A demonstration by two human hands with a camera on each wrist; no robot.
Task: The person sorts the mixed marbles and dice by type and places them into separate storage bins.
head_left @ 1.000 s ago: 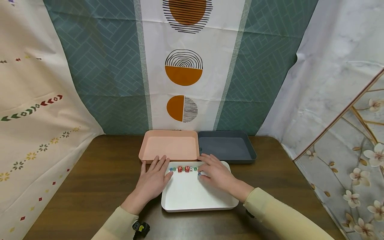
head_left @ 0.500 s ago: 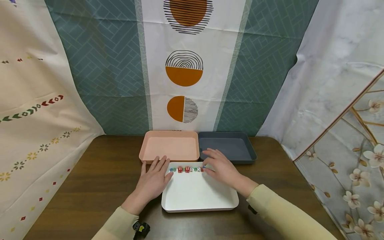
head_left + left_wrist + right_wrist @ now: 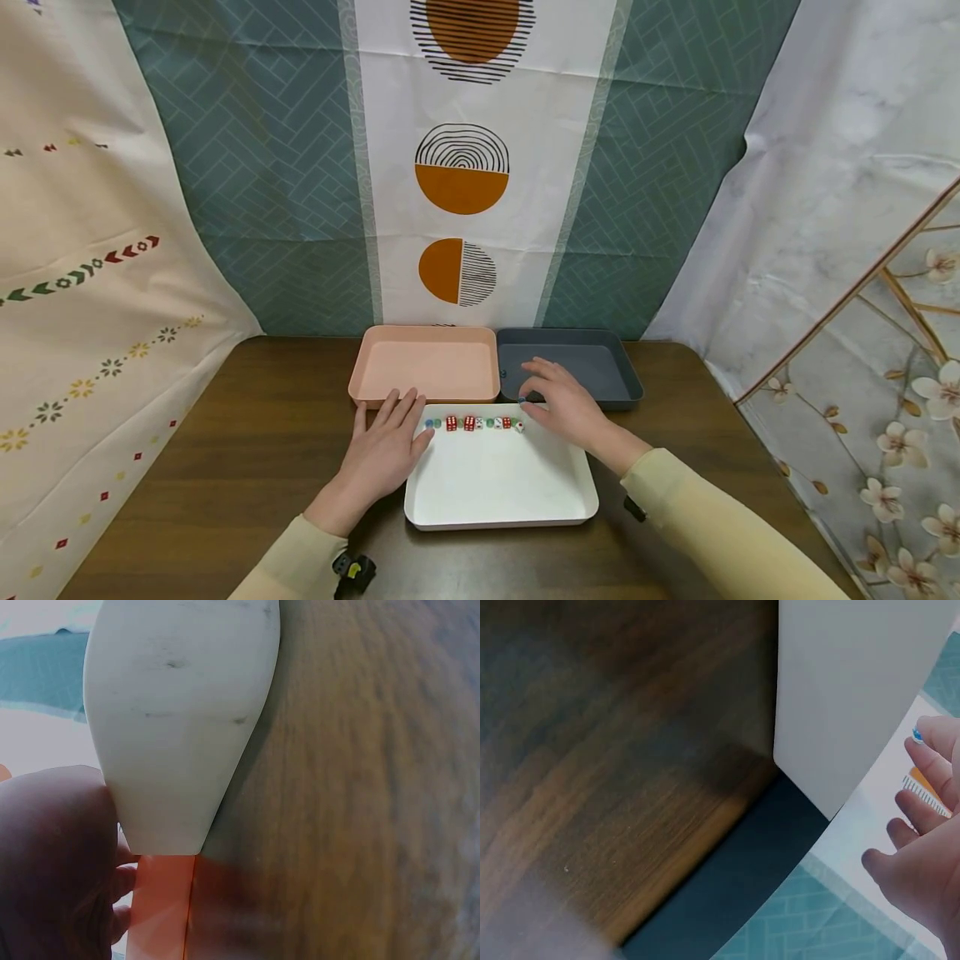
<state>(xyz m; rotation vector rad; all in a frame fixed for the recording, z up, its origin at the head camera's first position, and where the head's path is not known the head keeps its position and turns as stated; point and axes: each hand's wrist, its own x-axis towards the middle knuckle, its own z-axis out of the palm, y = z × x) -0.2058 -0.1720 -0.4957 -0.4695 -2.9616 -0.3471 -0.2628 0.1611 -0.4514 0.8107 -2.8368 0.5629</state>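
Observation:
My right hand (image 3: 558, 408) pinches a small blue bead (image 3: 916, 735) between thumb and index finger, raised above the far right edge of the white tray (image 3: 501, 492). Along that tray's far side runs a row of red dice (image 3: 469, 423), white dice (image 3: 479, 423) and small green beads (image 3: 490, 423). A blue bead (image 3: 429, 423) lies at the row's left end, near my left thumb. My left hand (image 3: 382, 458) rests on the white tray's left edge with straight fingers, its fingertips by the near edge of the pink tray (image 3: 423, 362).
Behind the white tray, the pink tray and a dark blue-grey tray (image 3: 577, 358) stand side by side. One small dark blue piece (image 3: 503, 374) lies in the dark tray's left side. Wooden table (image 3: 277, 433) surrounds them; patterned cloths (image 3: 285, 167) hang behind and beside it.
My right hand has lifted the blue bead from the row and moved it up and right toward the dark tray, uncovering more dice at the row's right end. My left hand stays put.

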